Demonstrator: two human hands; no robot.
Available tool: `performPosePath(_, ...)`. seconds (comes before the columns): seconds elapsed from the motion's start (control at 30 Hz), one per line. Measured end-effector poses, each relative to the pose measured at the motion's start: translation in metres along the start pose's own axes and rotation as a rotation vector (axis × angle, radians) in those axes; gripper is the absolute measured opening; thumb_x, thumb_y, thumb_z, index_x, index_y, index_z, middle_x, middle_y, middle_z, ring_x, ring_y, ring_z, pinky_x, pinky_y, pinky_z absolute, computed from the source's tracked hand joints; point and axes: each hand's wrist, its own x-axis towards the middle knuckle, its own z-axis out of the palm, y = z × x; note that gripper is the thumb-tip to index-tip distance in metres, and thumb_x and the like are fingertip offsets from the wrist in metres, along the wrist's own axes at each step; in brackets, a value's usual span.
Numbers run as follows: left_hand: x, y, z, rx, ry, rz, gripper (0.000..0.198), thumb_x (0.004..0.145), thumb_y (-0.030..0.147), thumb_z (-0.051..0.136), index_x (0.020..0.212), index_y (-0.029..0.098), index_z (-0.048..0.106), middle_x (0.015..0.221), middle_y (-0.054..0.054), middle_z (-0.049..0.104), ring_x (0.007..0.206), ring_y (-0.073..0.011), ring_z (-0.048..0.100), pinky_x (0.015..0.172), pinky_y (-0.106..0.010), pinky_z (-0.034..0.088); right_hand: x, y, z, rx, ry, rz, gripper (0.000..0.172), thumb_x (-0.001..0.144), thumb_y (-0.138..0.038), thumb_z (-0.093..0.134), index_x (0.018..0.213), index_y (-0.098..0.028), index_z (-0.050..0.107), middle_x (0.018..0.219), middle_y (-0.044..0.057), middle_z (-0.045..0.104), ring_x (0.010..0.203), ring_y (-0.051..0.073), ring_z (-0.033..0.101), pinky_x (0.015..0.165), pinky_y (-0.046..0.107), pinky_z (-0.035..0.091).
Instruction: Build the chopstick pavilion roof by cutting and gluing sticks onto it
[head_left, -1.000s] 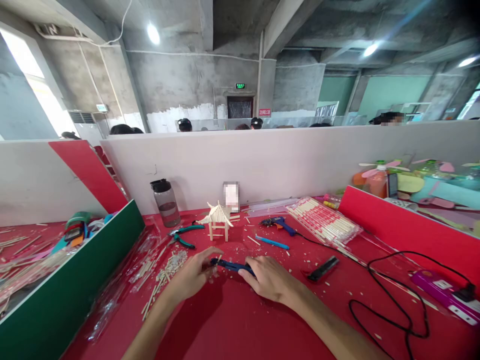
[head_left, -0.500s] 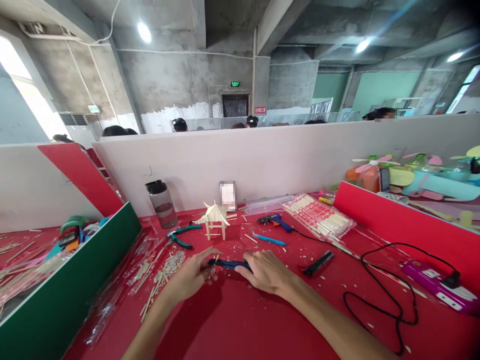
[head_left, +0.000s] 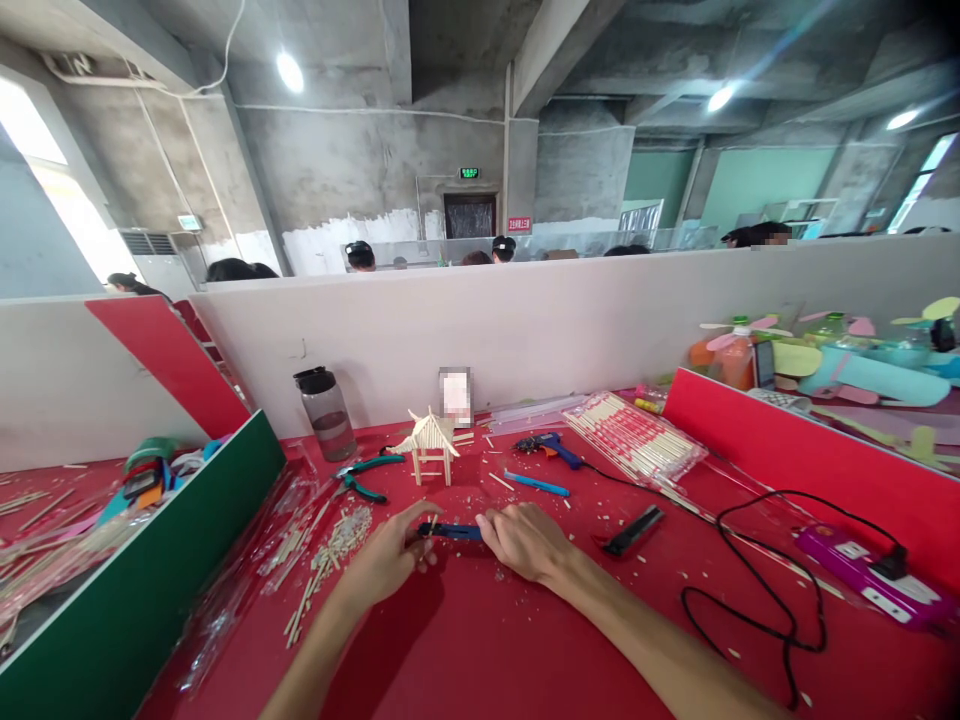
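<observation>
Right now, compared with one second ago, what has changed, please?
The right hand has closed further around the long, dark blue, plier-like tool, covering more of it; the camera view has shifted slightly. The left hand stays at the tool's head, and the small pale wooden-stick house stays standing. Nothing was visibly released.

The blue tool [head_left: 459, 532] in my right hand [head_left: 528, 541] looks smooth. In front of me, the little house [head_left: 433, 434] is bare, matt wood; the bottle [head_left: 328, 422] smooth, see-through plastic; the stick pack [head_left: 637, 436] glossy film; the power strip [head_left: 846, 566] shiny plastic; the far wall [head_left: 367, 165] rough concrete.
</observation>
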Motion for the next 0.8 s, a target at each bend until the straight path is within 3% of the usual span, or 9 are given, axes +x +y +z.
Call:
performPosePath(0.33, 0.0027, -0.0038, 0.0001, -0.088, 0.024, -0.028, 0.031, 0.078, 0.039, 0.064, 0.101, 0.021, 0.055, 0.066, 0.0, 0.068, 0.061, -0.0196, 0.062, 0.062, -0.031, 0.047, 0.0029, 0.0023, 0.002, -0.033, 0.047, 0.017, 0.05, 0.106, -0.029, 0.035, 0.079, -0.017, 0.075, 0.073, 0.011, 0.078, 0.066, 0.022, 0.073, 0.058, 0.029, 0.036)
performPosePath(0.53, 0.0019, -0.0028, -0.0025, -0.054, 0.0, -0.026, 0.032, 0.08, 0.043, 0.065, 0.1, 0.02, 0.058, 0.067, 0.0, 0.069, 0.06, -0.0189, 0.062, 0.061, -0.03, 0.048, 0.0022, -0.0018, 0.0021, -0.043, 0.055, 0.02, 0.053, 0.107, -0.031, 0.034, 0.078, -0.017, 0.076, 0.074, 0.011, 0.078, 0.066, 0.022, 0.073, 0.059, 0.028, 0.038)
performPosePath(0.8, 0.0054, -0.0049, 0.0007, -0.004, 0.071, 0.01, 0.046, 0.084, 0.05, 0.061, 0.109, 0.012, 0.069, 0.068, -0.004, 0.069, 0.059, -0.0204, 0.062, 0.06, -0.031, 0.049, 0.0021, 0.0026, 0.0011, -0.04, 0.057, 0.025, 0.056, 0.108, -0.034, 0.031, 0.079, -0.018, 0.077, 0.076, 0.012, 0.078, 0.068, 0.025, 0.074, 0.06, 0.029, 0.04)
